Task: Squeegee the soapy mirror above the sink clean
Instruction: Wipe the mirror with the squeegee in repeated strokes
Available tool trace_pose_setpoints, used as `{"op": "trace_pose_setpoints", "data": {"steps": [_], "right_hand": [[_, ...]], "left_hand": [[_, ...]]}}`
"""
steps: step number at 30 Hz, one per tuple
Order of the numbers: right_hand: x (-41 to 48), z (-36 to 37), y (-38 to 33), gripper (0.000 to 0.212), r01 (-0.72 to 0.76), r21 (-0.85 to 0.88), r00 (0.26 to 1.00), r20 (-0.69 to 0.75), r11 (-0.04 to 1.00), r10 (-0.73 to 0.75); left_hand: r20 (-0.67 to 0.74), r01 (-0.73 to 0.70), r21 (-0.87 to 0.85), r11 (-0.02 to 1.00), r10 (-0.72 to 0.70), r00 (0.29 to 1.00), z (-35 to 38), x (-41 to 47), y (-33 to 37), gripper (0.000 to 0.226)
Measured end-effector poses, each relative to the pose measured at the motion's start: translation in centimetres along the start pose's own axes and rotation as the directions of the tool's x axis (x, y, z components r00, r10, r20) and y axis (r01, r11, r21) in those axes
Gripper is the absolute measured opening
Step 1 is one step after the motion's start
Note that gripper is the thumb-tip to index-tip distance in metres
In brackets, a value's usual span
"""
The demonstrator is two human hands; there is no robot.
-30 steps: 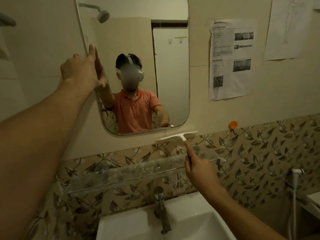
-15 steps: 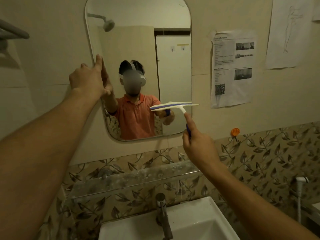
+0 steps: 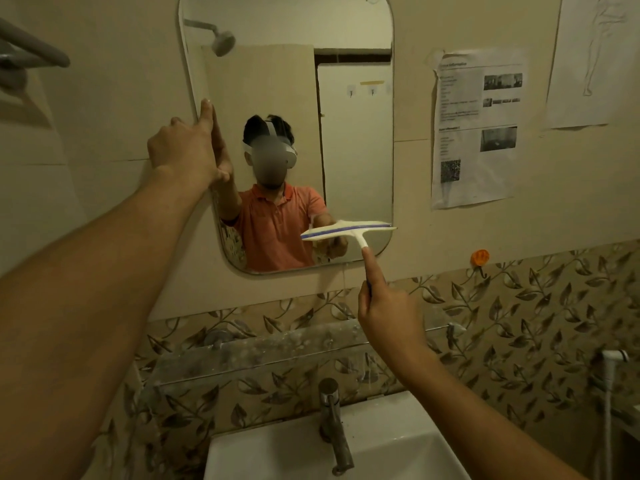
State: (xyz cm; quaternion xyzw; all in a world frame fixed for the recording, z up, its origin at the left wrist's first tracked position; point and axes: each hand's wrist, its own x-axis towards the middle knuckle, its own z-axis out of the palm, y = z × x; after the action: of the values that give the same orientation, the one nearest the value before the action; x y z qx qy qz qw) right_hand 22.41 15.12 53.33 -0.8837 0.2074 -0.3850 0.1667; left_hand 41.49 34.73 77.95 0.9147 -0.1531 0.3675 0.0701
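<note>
The tall rounded mirror (image 3: 356, 133) hangs on the beige wall above the sink (image 3: 277, 455). My left hand (image 3: 187, 150) grips its left edge, index finger pointing up along the rim. My right hand (image 3: 388, 313) holds the handle of a white squeegee (image 3: 346, 230) with a blue strip, index finger stretched along the neck. The blade lies roughly level against the glass at the mirror's lower right. I cannot tell soap on the glass. The mirror reflects a person in an orange shirt.
A cloudy glass shelf (image 3: 263, 351) juts out below the mirror, above a metal tap (image 3: 334, 427). Taped papers (image 3: 474, 126) and an orange hook (image 3: 479, 257) are on the wall to the right. A white spray hose (image 3: 613, 358) hangs far right; a grey rail (image 3: 31, 50) is upper left.
My right hand lifted the squeegee from below the mirror onto the lower right glass, then drew it slightly downward. My left hand stayed on the mirror's left edge.
</note>
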Motion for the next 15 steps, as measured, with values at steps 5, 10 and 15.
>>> {"op": "trace_pose_setpoints", "data": {"steps": [5, 10, 15], "right_hand": [[-1.5, 0.9, 0.6, 0.075, -0.025, -0.019, 0.998, 0.058, 1.000, 0.026], [-2.4, 1.7, 1.2, 0.076, -0.057, -0.025, 0.993, 0.104, 0.998, 0.059], [-3.9, 0.8, 2.1, 0.073, -0.068, -0.003, 0.984, 0.163, 0.998, 0.068]], "left_hand": [[0.006, 0.008, 0.009, 1.000, -0.008, 1.000, 0.0, 0.0, 0.1, 0.125], [-0.004, -0.003, 0.015, 1.000, 0.003, 1.000, 0.2, 0.1, 0.0, 0.125], [-0.011, -0.002, 0.029, 1.000, 0.003, 1.000, 0.4, 0.3, 0.0, 0.126]]}}
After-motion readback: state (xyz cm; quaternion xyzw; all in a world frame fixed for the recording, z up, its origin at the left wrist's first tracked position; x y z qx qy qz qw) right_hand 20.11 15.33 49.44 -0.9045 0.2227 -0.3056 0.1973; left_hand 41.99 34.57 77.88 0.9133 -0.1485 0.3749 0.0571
